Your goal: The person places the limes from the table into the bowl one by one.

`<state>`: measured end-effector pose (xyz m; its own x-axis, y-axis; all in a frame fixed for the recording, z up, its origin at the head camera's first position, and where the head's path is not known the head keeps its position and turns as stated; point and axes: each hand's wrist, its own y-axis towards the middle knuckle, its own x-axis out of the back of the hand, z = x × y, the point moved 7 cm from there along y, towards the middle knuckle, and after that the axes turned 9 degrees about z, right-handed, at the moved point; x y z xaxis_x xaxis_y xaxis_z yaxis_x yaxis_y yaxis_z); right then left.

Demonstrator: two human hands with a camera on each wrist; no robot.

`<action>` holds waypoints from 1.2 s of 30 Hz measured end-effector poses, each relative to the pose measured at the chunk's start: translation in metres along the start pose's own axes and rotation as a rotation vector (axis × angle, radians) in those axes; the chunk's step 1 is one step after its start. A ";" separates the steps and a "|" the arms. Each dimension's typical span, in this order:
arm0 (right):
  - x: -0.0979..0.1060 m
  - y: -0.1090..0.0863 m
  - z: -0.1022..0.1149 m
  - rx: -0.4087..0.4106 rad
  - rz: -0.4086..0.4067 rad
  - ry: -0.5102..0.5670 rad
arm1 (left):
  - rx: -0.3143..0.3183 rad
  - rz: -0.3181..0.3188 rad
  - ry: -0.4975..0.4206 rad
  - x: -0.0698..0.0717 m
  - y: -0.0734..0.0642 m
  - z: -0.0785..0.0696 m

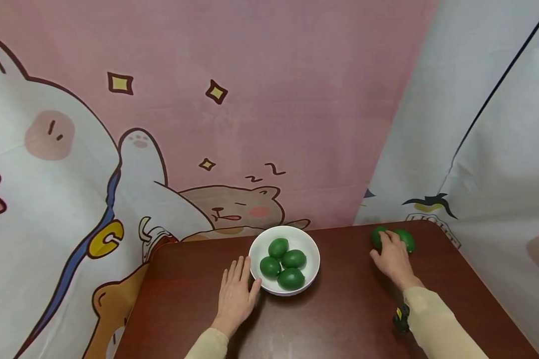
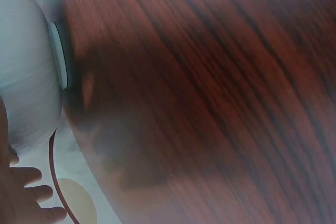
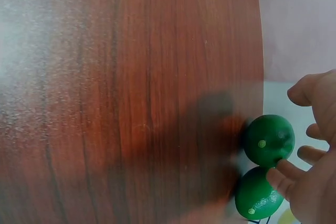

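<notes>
A white bowl [image 1: 312,264] on the table holds several green limes [image 1: 293,259]. Beside it lies my left hand [image 1: 236,297], fingers straight, with the fingertips and thumb right at the bowl's left side. In the left wrist view the bowl [image 2: 26,66] shows from the side, above my fingers [image 2: 39,192]. At the table's back right, two more limes [image 3: 269,140] sit side by side. My right hand [image 1: 392,257] reaches over them, fingertips at the place where they meet. The thumb [image 3: 302,92] stands apart from the nearer lime in the right wrist view.
The dark red-brown wooden table [image 1: 341,319] ends at a back edge close behind the bowl and the two limes. A cloth [image 1: 296,124] with cartoon animals hangs behind it. A dark band [image 1: 401,318] sits on my right wrist.
</notes>
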<state>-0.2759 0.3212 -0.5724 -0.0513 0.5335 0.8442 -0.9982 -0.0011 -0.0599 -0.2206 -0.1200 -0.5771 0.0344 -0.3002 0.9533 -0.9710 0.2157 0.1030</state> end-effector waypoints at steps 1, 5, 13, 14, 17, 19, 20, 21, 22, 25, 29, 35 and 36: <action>0.000 0.001 0.000 -0.003 -0.002 -0.004 | 0.000 0.001 0.000 0.000 0.000 0.000; 0.002 0.005 -0.002 -0.009 -0.005 -0.020 | 0.002 0.004 0.005 0.000 0.000 -0.001; 0.002 0.014 -0.007 -0.025 0.041 -0.063 | -0.007 -0.008 0.000 0.001 0.000 0.000; 0.001 0.015 -0.008 -0.028 0.048 -0.066 | -0.006 -0.008 0.000 0.001 0.000 -0.001; -0.001 0.017 -0.010 -0.036 0.062 -0.069 | -0.006 -0.009 0.006 0.001 0.000 0.000; -0.002 0.018 -0.011 -0.040 0.069 -0.070 | -0.005 -0.005 0.005 0.001 0.000 0.000; -0.003 0.018 -0.012 -0.042 0.072 -0.069 | -0.002 -0.002 0.005 0.001 0.000 0.000; -0.003 0.018 -0.012 -0.043 0.074 -0.071 | -0.001 0.001 0.006 0.000 0.000 0.000; -0.003 0.018 -0.012 -0.044 0.076 -0.074 | 0.001 0.005 0.007 0.000 0.000 0.000; -0.005 0.017 -0.013 -0.049 0.084 -0.081 | 0.005 0.014 0.011 0.000 0.000 0.000; -0.006 0.016 -0.014 -0.057 0.095 -0.084 | 0.005 0.019 0.015 0.000 0.000 -0.001; -0.005 0.015 -0.011 -0.053 0.096 -0.073 | 0.009 0.023 0.011 0.001 0.000 -0.001; -0.005 0.015 -0.011 -0.051 0.095 -0.069 | 0.008 0.021 0.009 0.001 0.000 -0.001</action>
<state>-0.2899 0.3275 -0.5829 -0.1493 0.4736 0.8680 -0.9860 -0.0048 -0.1670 -0.2203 -0.1194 -0.5757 0.0157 -0.2868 0.9579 -0.9735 0.2142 0.0801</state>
